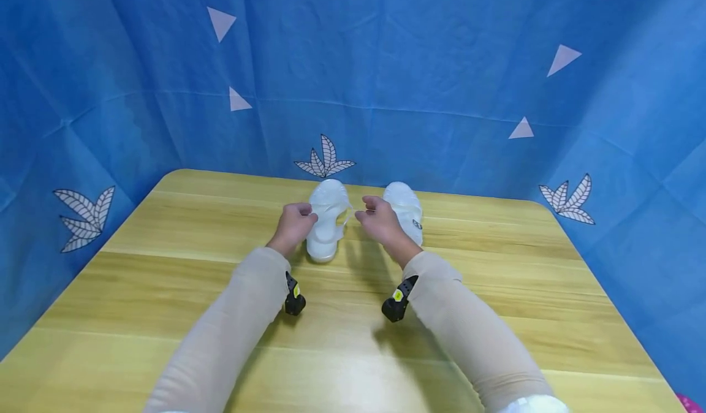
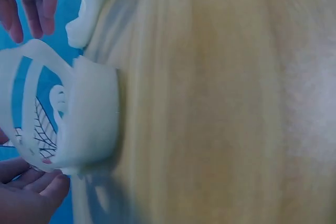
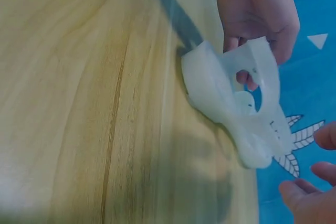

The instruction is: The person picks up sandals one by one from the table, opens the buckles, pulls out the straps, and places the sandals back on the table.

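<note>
A white sandal (image 1: 324, 241) with cut-out straps sits near the table's far edge, its upper strap standing out to the right. My left hand (image 1: 293, 224) is at that sandal's left side; its fingertips grip the side of the strap, seen low in the left wrist view. Between the two sandals hovers my right hand (image 1: 380, 218), fingers loosely bent and holding nothing, apart from the strap. The second white sandal (image 1: 404, 203), with a small dark mark on its side, lies just beyond the right hand, which partly hides its left edge.
Both sandals stand on a light wood-grain table (image 1: 342, 352). A blue curtain (image 1: 430, 70) printed with leaves and triangles hangs behind and around the table. Each wrist carries a black camera on a strap.
</note>
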`<state>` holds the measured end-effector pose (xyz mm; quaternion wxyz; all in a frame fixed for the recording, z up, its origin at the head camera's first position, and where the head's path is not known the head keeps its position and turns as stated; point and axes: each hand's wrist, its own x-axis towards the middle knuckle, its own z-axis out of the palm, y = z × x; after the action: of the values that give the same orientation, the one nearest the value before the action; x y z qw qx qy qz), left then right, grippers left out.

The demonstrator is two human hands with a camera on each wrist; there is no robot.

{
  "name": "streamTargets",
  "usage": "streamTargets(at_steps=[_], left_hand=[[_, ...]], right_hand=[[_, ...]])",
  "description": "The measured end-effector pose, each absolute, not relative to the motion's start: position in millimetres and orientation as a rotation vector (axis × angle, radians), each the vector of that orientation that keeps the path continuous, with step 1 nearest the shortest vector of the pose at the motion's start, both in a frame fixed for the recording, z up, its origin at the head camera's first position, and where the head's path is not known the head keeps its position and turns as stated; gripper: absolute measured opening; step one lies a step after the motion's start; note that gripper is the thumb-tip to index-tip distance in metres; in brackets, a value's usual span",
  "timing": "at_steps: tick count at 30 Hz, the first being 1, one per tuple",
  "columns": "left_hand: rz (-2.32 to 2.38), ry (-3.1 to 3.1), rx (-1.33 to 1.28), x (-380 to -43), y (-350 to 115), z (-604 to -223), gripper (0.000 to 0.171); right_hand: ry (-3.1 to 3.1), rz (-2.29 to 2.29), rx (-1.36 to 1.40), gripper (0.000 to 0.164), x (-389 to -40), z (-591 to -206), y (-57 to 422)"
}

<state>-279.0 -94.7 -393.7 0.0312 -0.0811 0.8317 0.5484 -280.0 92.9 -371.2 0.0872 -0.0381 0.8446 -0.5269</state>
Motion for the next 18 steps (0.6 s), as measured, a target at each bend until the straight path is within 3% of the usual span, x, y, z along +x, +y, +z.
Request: streamTargets(at_steps=[10, 18], left_hand=[[1.717, 2.540, -0.194, -276.4, -94.2, -405.1, 0.037], [1.743, 2.499, -0.212, -273.8, -94.6, -406.5, 0.037]], right_hand=[[2.577, -1.518, -0.083, 0.046, -295.9, -387.9, 76.6], [2.701, -1.617, -0.118, 0.027, -296.9, -392.1, 66.5]])
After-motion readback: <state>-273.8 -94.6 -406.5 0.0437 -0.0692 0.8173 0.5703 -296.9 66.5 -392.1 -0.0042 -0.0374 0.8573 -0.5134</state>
